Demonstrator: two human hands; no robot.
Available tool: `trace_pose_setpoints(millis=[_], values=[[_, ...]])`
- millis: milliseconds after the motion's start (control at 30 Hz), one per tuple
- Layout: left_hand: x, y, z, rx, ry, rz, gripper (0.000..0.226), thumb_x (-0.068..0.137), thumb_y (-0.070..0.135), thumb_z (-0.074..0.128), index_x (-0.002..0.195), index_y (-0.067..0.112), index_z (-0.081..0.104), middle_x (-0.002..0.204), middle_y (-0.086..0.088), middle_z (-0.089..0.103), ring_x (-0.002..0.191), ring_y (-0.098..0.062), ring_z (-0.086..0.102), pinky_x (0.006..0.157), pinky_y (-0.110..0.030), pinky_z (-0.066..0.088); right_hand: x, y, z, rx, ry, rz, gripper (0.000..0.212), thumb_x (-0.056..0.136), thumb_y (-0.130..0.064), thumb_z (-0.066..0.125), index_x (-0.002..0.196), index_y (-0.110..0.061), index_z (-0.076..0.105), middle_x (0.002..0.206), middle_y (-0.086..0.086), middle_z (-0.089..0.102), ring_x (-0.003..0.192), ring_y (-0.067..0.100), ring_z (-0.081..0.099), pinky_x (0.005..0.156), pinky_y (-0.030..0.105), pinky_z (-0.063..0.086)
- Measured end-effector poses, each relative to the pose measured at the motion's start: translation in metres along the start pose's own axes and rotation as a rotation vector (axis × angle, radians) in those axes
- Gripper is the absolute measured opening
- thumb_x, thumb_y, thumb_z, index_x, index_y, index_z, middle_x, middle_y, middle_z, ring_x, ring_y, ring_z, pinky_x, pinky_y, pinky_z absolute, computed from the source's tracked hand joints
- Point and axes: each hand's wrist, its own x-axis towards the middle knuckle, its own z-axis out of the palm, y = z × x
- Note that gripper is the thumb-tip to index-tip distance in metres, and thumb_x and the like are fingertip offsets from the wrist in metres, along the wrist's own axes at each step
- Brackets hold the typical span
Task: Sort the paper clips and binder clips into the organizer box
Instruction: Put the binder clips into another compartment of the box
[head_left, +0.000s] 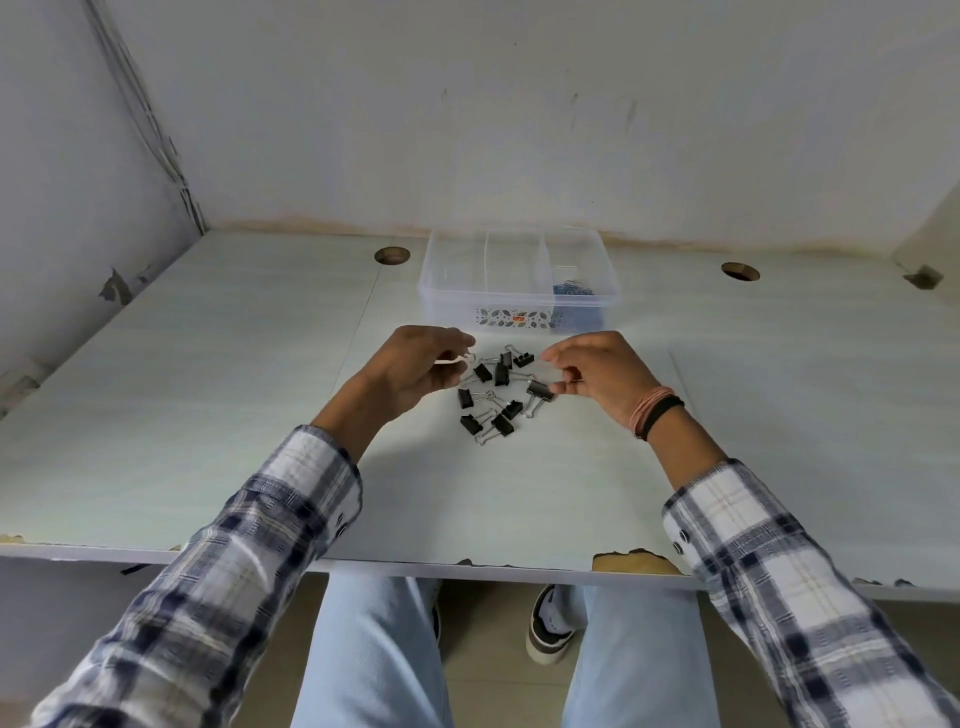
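Pinching one small black metal binder clip (538, 387) in its right hand (597, 382) fingers, the person's loosely curled left hand (415, 369) flanks the pile, clear plastic organizer box (519, 280) just beyond.

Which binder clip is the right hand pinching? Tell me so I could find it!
Start at the clear organizer box at the back of the table. In front of it lies a pile of black binder clips. The one you want, the pinched binder clip, sits at the pile's right edge, and only it meets the right hand's fingertips.
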Motion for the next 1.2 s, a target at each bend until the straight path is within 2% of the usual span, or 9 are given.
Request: trace_pose_setpoints(millis=[100,167,300,433,600,733,900,1000,1200], values=[[0.002,0.0,0.006,-0.393,0.073,-0.077,0.007,0.087,-0.004,0.054,0.091,-0.001,0.058,0.099,-0.016,0.052,0.075,-0.026,0.055,0.076,-0.034,0.06,0.003,0.005,0.006,-0.451,0.042,-0.048,0.014,0.09,-0.025,0.07,0.096,-0.013,0.072,0.092,0.001,0.068,0.076,0.021,0.068,0.07,0.029,0.057],[0.008,0.0,0.008,-0.436,0.101,-0.12,0.006,0.082,0.003,0.056,0.088,0.003,0.054,0.086,-0.012,0.047,0.069,-0.025,0.051,0.062,-0.031,0.057,0.004,0.008,0.015,-0.672,0.029,-0.046,0.034,0.082,-0.038,0.077,0.097,-0.008,0.071,0.094,0.003,0.067,0.082,0.024,0.066,0.078,0.032,0.055],[0.018,-0.01,0.01,0.246,0.197,0.009,0.022,0.083,0.021,0.074,0.085,0.003,0.062,0.064,-0.004,0.041,0.048,-0.016,0.032,0.042,-0.021,0.026,0.007,0.008,0.026,-0.685,0.071,-0.066,0.033,0.079,-0.022,0.08,0.075,0.009,0.071,0.078,0.024,0.072,0.078,0.036,0.071,0.074,0.042,0.06],[0.027,-0.022,0.014,0.923,0.156,0.218,0.037,0.079,0.034,0.086,0.105,0.01,0.075,0.088,-0.003,0.065,0.069,-0.017,0.06,0.056,-0.019,0.044,0.008,0.008,0.02,-0.569,0.158,-0.059,0.026,0.078,-0.016,0.076,0.072,0.008,0.072,0.077,0.025,0.073,0.072,0.036,0.072,0.072,0.04,0.063],[0.031,-0.023,0.016,1.059,0.111,0.279,0.027,0.081,0.029,0.083,0.095,0.006,0.078,0.087,-0.007,0.072,0.078,-0.027,0.068,0.065,-0.035,0.057,0.004,0.011,0.018,-0.593,0.145,-0.078,0.03,0.077,-0.027,0.083,0.089,-0.001,0.072,0.087,0.007,0.069,0.085,0.021,0.066,0.082,0.034,0.056],[0.028,-0.018,0.021,0.791,0.178,0.255,0.04,0.086,0.036,0.069,0.072,-0.001,0.063,0.071,-0.005,0.067,0.052,-0.022,0.046,0.049,-0.028,0.039,0.004,0.006,0.024,-0.714,0.093,-0.071,0.026,0.079,-0.019,0.08,0.088,0.005,0.074,0.088,0.017,0.074,0.082,0.027,0.07,0.083,0.041,0.059],[0.018,0.002,0.011,-0.181,0.028,-0.082,0.027,0.079,0.028,0.046,0.091,0.007,0.058,0.077,-0.012,0.065,0.048,-0.014,0.022,0.047,-0.021,0.018,0.007,0.009,0.019,-0.475,0.18,-0.002,0.014,0.076,-0.013,0.077,0.078,0.001,0.077,0.079,0.013,0.077,0.063,0.024,0.073,0.071,0.039,0.064],[0.021,0.001,0.002,-0.275,-0.031,-0.164,0.031,0.078,0.036,0.049,0.089,0.008,0.059,0.07,-0.008,0.056,0.052,-0.016,0.024,0.049,-0.022,0.017,0.006,0.012,0.011,-0.351,0.166,0.003,0.006,0.078,-0.007,0.075,0.084,-0.006,0.076,0.082,0.009,0.074,0.07,0.029,0.074,0.074,0.043,0.064],[0.027,-0.004,0.003,-0.304,-0.005,-0.231,0.026,0.085,0.032,0.055,0.069,0.014,0.045,0.057,0.001,0.037,0.046,-0.013,0.023,0.038,-0.02,0.019,0.004,0.002,0.002,-0.756,-0.242,-0.114,0.035,0.086,-0.005,0.069,0.12,-0.016,0.071,0.109,0.004,0.067,0.091,0.019,0.068,0.088,0.034,0.058]])
